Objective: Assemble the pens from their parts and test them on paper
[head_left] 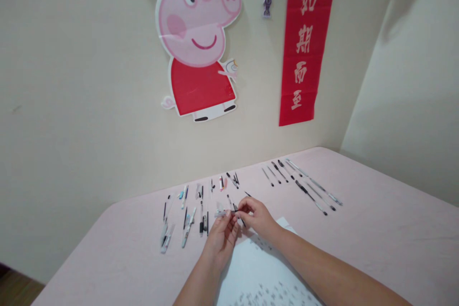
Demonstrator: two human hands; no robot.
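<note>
Head view: loose pen parts (189, 227) sit on the pink surface (125, 244), off to the left.
Left hand (221, 236): fingertips pinching the clear pen piece (222, 213), held up near the far end of the paper (261, 267).
Clear pen piece: long axis pretty much sideways, clear end left, dark end right; probably super light, stiff, kinda slippery, so mid-barrel's the spot to grab.
Right hand (257, 216): thumb and finger closed on the dark end.
Right-side pens (303, 189): lying slanted in rows.
</note>
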